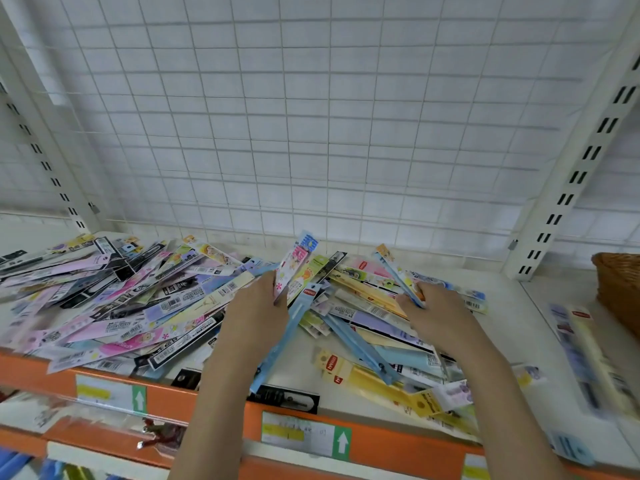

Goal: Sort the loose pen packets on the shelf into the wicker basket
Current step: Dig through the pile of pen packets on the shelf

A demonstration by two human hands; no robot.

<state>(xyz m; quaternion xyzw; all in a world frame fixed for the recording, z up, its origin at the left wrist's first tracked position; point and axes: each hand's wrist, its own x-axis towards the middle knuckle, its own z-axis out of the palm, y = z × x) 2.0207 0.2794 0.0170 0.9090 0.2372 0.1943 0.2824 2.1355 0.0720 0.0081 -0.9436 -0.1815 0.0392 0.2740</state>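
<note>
Holding pen packets (294, 268) over the pile (145, 299), left hand (258, 306) grips some; right hand (438, 308) pinches one blue packet (398, 271).

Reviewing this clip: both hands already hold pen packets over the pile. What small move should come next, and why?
Probably carry the right hand with its blue packet rightward to the wicker basket. That hand already pinches a packet, the basket sits at the shelf's right edge on its side, and the left hand grips several packets over the pile.
</note>
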